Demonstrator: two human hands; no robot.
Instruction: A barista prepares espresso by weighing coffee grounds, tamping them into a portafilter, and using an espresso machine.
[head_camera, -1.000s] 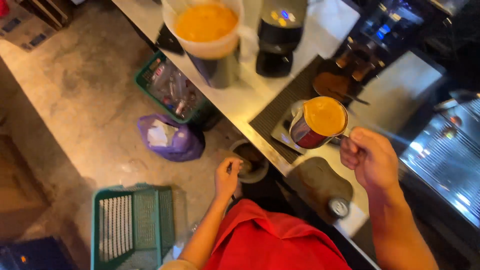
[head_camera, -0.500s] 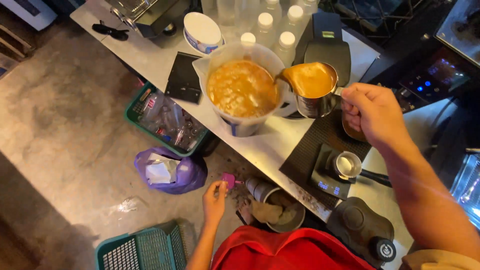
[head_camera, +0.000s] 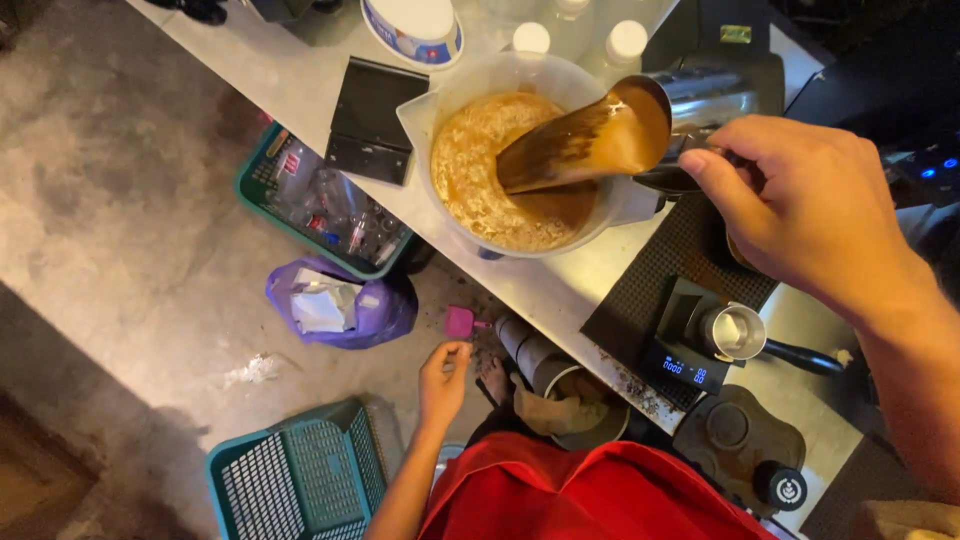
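Coffee streams from a steel jug (head_camera: 640, 125), tipped so its spout overhangs the plastic pitcher (head_camera: 515, 165) on the counter (head_camera: 290, 75). Right hand (head_camera: 800, 215) grips its handle; left hand (head_camera: 443, 380) hangs loosely curled, empty.

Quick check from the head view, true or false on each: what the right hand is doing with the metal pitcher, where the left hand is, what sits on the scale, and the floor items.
1. The right hand tips a metal pitcher into the clear jug. True.
2. The left hand grips the jug. False: it hangs free below the counter.
3. A small metal cup stands on the scale. True.
4. The purple bag lies on the counter. False: on the floor.
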